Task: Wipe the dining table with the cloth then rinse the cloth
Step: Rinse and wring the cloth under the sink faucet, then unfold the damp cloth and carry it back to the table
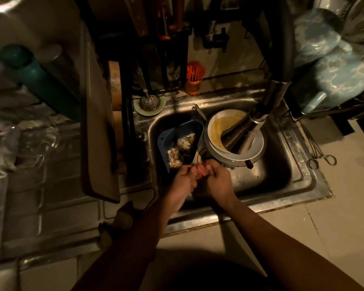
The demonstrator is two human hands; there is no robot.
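Dim, warm-toned. Brightest on sink (269, 181) right of right hand (218, 180); glints on faucet (254, 122) beyond. Deep shadow nearer than both hands. Blurred and bowed far left of left hand (182, 182).

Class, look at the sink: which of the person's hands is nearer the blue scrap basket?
Left. The left hand sits just in front of the blue scrap basket; the right hand is further right, beyond the cloth.
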